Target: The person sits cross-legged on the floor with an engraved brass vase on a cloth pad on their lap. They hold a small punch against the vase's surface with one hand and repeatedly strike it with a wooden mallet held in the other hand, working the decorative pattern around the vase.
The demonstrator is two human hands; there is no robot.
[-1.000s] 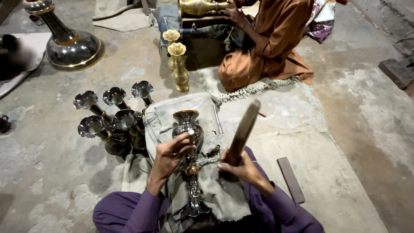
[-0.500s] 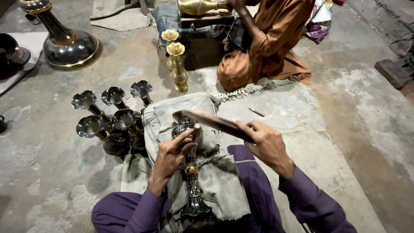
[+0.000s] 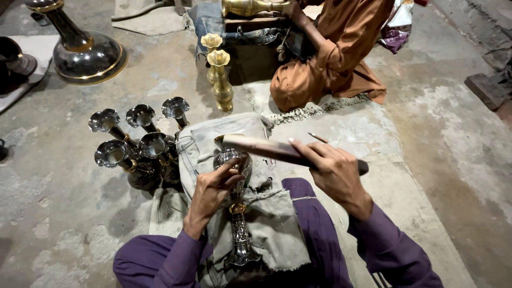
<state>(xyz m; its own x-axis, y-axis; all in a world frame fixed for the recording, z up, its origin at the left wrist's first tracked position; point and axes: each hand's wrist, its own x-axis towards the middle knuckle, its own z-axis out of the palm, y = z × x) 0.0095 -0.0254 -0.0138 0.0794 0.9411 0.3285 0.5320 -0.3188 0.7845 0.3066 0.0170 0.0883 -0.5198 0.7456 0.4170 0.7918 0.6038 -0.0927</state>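
Head view, person seated on floor in purple clothes. Left hand [image 3: 210, 194] is wrapped around the upper body of an engraved silver vase [image 3: 236, 205], which lies on a grey cloth [image 3: 269, 229] spread over the person's lap, mouth pointing away, flared foot near the body. Right hand [image 3: 333, 170] is closed around a flat wooden stick [image 3: 277, 151], held roughly level, its far end right over the vase's mouth; contact there cannot be told. Inside of this vase is not visible. Just left of the lap, a cluster of dark metal vases [image 3: 136, 146] stands upright on the concrete floor [image 3: 64, 213], five fluted mouths showing, packed close and touching; their mouths look empty as far as can be seen. Farther up, two brass vases [image 3: 220, 74] stand upright, one behind the other, nothing visible in them. A large dark vase base with gold rim [image 3: 85, 53] sits top left. Another person in orange clothing [image 3: 336, 58] sits across, one hand on a brass piece [image 3: 248, 7] at the top edge.
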